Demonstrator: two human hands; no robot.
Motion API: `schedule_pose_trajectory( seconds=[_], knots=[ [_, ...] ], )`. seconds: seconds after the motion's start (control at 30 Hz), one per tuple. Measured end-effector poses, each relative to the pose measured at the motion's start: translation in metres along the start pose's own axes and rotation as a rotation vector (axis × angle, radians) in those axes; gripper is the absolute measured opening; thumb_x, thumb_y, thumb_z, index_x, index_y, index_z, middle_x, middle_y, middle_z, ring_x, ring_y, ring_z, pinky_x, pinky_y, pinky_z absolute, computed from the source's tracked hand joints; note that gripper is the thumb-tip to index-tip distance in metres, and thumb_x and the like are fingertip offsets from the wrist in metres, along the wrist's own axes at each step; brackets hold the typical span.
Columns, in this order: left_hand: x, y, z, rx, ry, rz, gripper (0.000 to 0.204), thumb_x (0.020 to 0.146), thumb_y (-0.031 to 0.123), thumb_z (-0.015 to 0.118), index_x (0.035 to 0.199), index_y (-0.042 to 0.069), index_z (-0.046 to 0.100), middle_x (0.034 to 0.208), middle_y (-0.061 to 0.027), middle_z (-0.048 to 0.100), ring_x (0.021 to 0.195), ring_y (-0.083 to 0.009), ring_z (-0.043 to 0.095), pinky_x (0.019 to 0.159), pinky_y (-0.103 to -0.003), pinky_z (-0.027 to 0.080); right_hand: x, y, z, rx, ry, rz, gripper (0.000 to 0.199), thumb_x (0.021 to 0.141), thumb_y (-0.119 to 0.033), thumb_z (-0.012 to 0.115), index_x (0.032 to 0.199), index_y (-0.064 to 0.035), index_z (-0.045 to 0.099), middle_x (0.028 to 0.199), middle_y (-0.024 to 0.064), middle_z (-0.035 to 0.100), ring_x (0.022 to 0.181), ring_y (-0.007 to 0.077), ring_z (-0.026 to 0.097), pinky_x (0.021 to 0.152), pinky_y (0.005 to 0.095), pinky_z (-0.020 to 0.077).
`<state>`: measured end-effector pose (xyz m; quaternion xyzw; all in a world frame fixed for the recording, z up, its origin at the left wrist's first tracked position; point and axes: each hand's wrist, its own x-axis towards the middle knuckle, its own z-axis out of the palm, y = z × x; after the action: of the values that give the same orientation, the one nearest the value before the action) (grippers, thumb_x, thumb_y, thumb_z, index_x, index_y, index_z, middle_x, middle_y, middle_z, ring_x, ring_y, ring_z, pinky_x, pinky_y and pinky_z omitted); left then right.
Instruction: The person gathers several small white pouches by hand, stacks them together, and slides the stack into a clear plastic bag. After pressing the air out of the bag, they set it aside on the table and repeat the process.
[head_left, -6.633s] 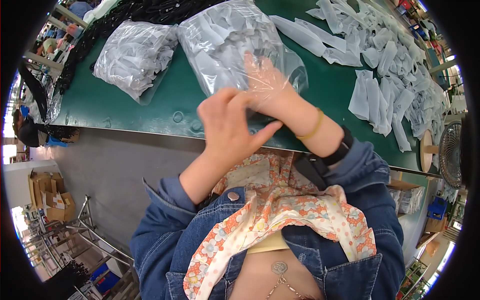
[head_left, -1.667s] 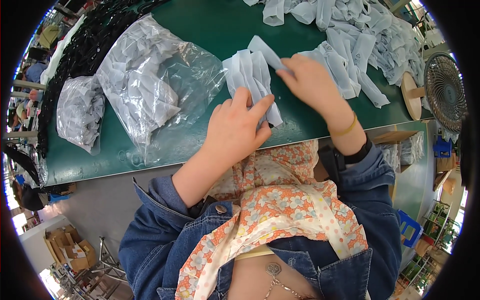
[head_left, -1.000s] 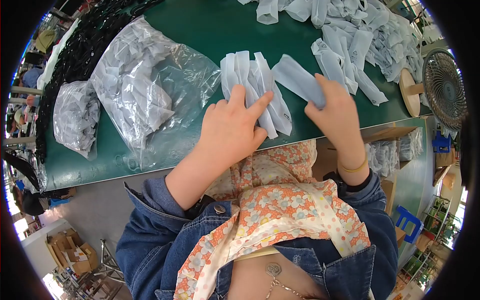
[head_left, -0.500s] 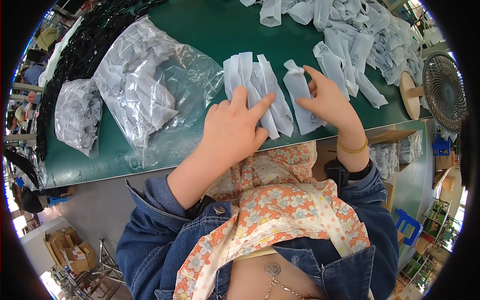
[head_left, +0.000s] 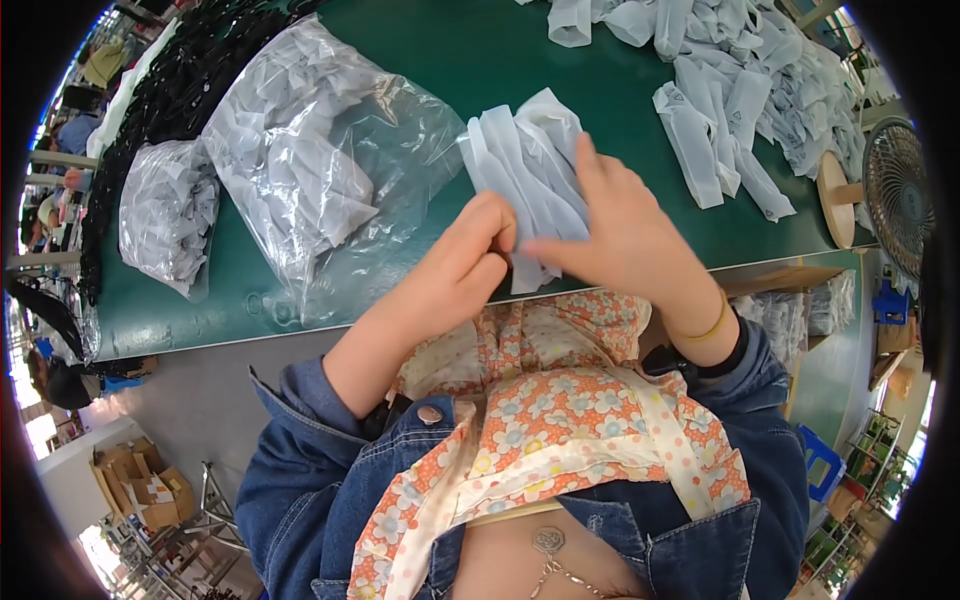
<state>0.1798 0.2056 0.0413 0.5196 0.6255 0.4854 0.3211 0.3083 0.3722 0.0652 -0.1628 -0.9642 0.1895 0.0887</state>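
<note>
Pale sleeves [head_left: 525, 175] bunch at the near edge of the table [head_left: 430, 50]; our left hand [head_left: 465, 255] curls, grip unclear; our right hand [head_left: 625, 230] spreads against them; we judge them light, slippery, best held mid-length.

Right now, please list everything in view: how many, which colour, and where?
Flat table: one, green, across the top
Thin soft sleeves: one bunch, whitish, under the hands
Similar loose sleeves: one heap, whitish, table's right
Filled plastic bags: two, clear, table's left
Tangled strips: one pile, black, table's far left
Round caged fan: one, dark, right edge
Round wooden disc: one, beige, beside the fan
Cardboard boxes: several, brown, lower left
Plastic items: at least two, blue, right side
Distant clutter: uncounted, mixed, along the rim
Flowered fabric apron: one, mainly orange, worn
Denim jacket: one, blue, worn
Left hand: one, bare, at the bunch's left edge
Right hand: one, bare, over the bunch's right side
</note>
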Motion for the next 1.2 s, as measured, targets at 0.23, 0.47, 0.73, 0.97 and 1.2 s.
schedule_pose_trajectory(
  seconds=[0.23, 0.47, 0.73, 0.97, 1.2],
  knots=[
    [0.000, 0.021, -0.008, 0.522, -0.156, 0.196, 0.042, 0.069, 0.012, 0.067, 0.107, 0.004, 0.050, 0.112, -0.0156, 0.047, 0.102, -0.0316, 0.048, 0.082, -0.036, 0.041, 0.011, 0.007, -0.011, -0.090, -0.179, -0.125, 0.094, 0.059, -0.030, 0.073, 0.138, 0.0014, 0.035, 0.130, 0.0274, 0.042, 0.119, 0.0427, 0.042, 0.100, 0.0479, 0.0348],
    [0.035, 0.022, -0.004, 0.900, 0.123, 0.250, 0.083, 0.056, 0.026, 0.082, 0.127, 0.005, 0.045, 0.128, -0.0184, 0.043, 0.116, -0.0372, 0.044, 0.098, -0.044, 0.039, 0.021, 0.039, -0.017, 0.050, -0.252, -0.585, 0.090, 0.051, -0.025, 0.073, 0.135, -0.0095, 0.045, 0.134, 0.0257, 0.041, 0.120, 0.0407, 0.043, 0.101, 0.0473, 0.0345],
    [0.027, -0.007, 0.004, 0.596, 0.081, 0.256, 0.091, 0.054, 0.027, 0.083, 0.132, 0.005, 0.042, 0.128, -0.0199, 0.043, 0.120, -0.0398, 0.042, 0.103, -0.049, 0.036, 0.001, 0.038, -0.007, 0.140, -0.075, -0.516, 0.080, 0.053, -0.018, 0.074, 0.130, -0.0117, 0.053, 0.132, 0.0204, 0.044, 0.117, 0.0389, 0.044, 0.098, 0.0456, 0.0369],
    [0.006, 0.015, 0.000, 0.675, 0.166, 0.192, 0.086, 0.057, 0.026, 0.081, 0.132, 0.007, 0.044, 0.129, -0.0197, 0.043, 0.122, -0.0385, 0.040, 0.104, -0.052, 0.033, 0.014, 0.043, -0.004, 0.211, -0.163, -0.525, 0.068, 0.060, -0.017, 0.076, 0.126, -0.0180, 0.060, 0.123, 0.0213, 0.051, 0.112, 0.0375, 0.049, 0.099, 0.0437, 0.0384],
    [-0.095, 0.023, -0.062, 1.117, 0.506, -0.181, 0.064, 0.066, 0.021, 0.076, 0.126, 0.016, 0.053, 0.135, -0.0109, 0.044, 0.125, -0.0374, 0.041, 0.105, -0.064, 0.022, 0.004, 0.072, -0.012, 0.756, 0.060, -0.228, 0.068, 0.061, -0.018, 0.075, 0.127, -0.0082, 0.057, 0.122, 0.0221, 0.051, 0.107, 0.0356, 0.053, 0.095, 0.0410, 0.0403]
  ],
)
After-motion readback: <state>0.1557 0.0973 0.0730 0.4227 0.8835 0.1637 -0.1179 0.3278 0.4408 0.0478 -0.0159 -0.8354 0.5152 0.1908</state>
